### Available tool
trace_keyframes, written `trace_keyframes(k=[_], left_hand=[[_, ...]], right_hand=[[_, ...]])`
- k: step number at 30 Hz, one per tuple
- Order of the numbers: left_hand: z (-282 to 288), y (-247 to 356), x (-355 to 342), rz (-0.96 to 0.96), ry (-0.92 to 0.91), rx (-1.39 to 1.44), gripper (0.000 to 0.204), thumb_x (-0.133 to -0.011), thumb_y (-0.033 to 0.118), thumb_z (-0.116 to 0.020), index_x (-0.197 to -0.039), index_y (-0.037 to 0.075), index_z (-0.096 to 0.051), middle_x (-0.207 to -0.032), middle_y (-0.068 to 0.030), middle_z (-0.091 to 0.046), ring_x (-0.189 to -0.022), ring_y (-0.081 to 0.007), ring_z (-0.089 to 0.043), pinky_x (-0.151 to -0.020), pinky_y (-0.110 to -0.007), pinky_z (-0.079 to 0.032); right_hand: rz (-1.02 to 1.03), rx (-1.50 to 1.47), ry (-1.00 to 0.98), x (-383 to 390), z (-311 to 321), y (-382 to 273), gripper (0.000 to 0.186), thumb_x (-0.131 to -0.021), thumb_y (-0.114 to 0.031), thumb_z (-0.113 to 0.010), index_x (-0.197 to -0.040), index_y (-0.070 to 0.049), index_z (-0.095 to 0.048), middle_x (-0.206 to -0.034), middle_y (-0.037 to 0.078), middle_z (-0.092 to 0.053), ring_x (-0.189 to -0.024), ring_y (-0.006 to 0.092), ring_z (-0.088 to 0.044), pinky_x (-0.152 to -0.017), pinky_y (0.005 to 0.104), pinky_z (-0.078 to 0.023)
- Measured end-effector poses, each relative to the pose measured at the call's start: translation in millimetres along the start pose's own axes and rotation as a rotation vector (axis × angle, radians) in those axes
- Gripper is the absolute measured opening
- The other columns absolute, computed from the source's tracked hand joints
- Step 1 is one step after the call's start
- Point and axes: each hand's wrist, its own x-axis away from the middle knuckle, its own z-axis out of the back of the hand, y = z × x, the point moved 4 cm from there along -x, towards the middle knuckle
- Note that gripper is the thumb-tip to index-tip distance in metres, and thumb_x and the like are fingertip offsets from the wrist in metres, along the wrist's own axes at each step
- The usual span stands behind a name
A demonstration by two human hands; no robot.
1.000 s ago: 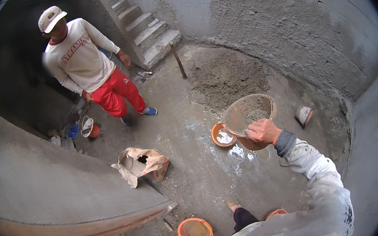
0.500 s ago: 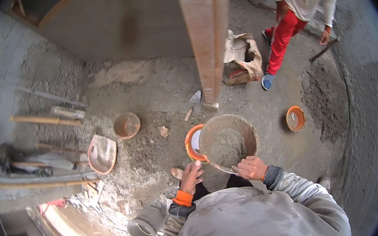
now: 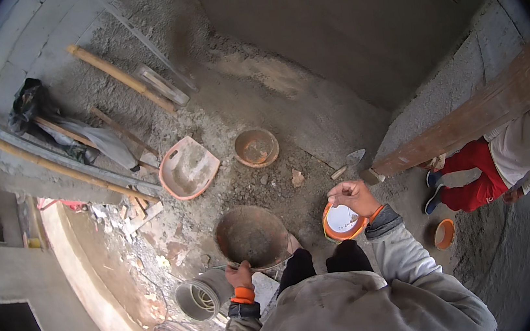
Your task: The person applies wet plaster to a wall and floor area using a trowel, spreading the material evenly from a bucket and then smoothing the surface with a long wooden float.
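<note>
My left hand (image 3: 239,275) is closed on the near rim of a wide, mortar-stained bucket (image 3: 252,233) at my left. Its dark interior faces up; how much mortar lies inside I cannot tell. Beside my feet, to the right of the bucket, stands a small orange pail (image 3: 331,231) with a white, round surface showing inside its rim. Above the pail's far edge hovers my right hand (image 3: 355,198), fingers loosely curled and nothing visible in them. Both hands are apart, the bucket borne by the left one alone.
Ahead lie a worn basin (image 3: 256,148), a cut-open container (image 3: 188,168) and a trowel (image 3: 348,164). A bucket with coiled hose (image 3: 197,300) stands at my left. A wooden post (image 3: 468,113), a person in red trousers (image 3: 475,174) and another orange pail (image 3: 444,234) are right.
The view has turned left. The bucket has swung from in front of me to my left side, now in my left hand; my right hand has let go of its rim.
</note>
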Motion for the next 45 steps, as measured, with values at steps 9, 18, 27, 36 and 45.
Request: trace_keyframes(k=[9,18,27,36,45], left_hand=[[152,-30,-82,-0.01,0.369,0.069,0.03,-0.064,-0.003,-0.059,-0.094,-0.003,-0.053,-0.076,-0.0082,-0.056,-0.063,-0.0181,-0.054,-0.051,-0.033,-0.047],[16,65,-163,0.286,0.413,-0.175,0.026,-0.066,0.001,-0.062,-0.091,-0.001,-0.054,-0.075,-0.009,-0.055,-0.06,-0.0202,-0.054,-0.052,-0.034,-0.047],[-163,181,-225,0.256,0.351,-0.37,0.027,-0.065,0.001,-0.061,-0.091,0.002,-0.055,-0.077,-0.0103,-0.056,-0.058,-0.0233,-0.055,-0.054,-0.037,-0.049],[-261,292,-272,0.101,0.219,-0.459,0.028,-0.064,0.002,-0.06,-0.091,0.004,-0.057,-0.078,-0.0116,-0.057,-0.057,-0.0265,-0.056,-0.057,-0.039,-0.051],[-427,386,-372,-0.045,0.014,-0.69,0.023,-0.063,0.002,-0.06,-0.085,0.005,-0.054,-0.079,-0.0108,-0.057,-0.057,-0.0253,-0.056,-0.054,-0.036,-0.05]], right_hand=[[-0.4,0.557,0.583,-80,132,168,0.063,-0.072,-0.021,-0.063,-0.128,-0.002,-0.042,-0.111,0.029,-0.054,-0.108,0.0374,-0.052,-0.092,0.0384,-0.042],[-0.725,0.47,0.446,-163,158,287,0.054,-0.07,-0.018,-0.06,-0.122,-0.009,-0.05,-0.112,0.021,-0.057,-0.104,0.0344,-0.054,-0.092,0.0394,-0.043],[-0.796,0.434,0.228,-278,213,316,0.054,-0.067,-0.01,-0.056,-0.121,-0.006,-0.05,-0.109,0.026,-0.055,-0.102,0.0374,-0.054,-0.087,0.042,-0.045],[-0.696,0.251,0.415,-313,275,298,0.052,-0.066,-0.006,-0.054,-0.118,-0.004,-0.052,-0.107,0.026,-0.056,-0.105,0.0352,-0.053,-0.089,0.0405,-0.044],[-0.782,0.186,0.578,-322,290,302,0.055,-0.065,-0.013,-0.058,-0.119,-0.005,-0.051,-0.1,0.02,-0.061,-0.095,0.0327,-0.058,-0.082,0.0395,-0.047]])
